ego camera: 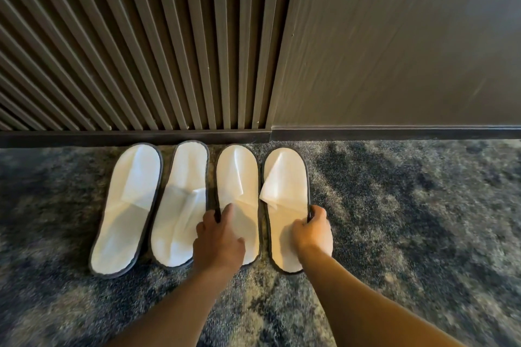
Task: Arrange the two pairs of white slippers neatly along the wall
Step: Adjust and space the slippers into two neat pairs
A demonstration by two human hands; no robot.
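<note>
Several white slippers with dark trim lie side by side on the carpet, toes against the skirting board. The far-left slipper (128,205) leans slightly left, and the second slipper (181,200) lies beside it. My left hand (218,239) grips the left edge of the third slipper (238,177). My right hand (313,229) grips the right edge of the fourth slipper (286,177), whose upper flap is folded up at one corner. Both hands cover the heel parts of those two slippers.
A dark slatted wall panel (127,51) stands behind the left slippers, and a flat dark panel (394,51) continues to the right. A black skirting board (141,138) runs along the floor. Mottled blue-grey carpet (408,205) spreads in front.
</note>
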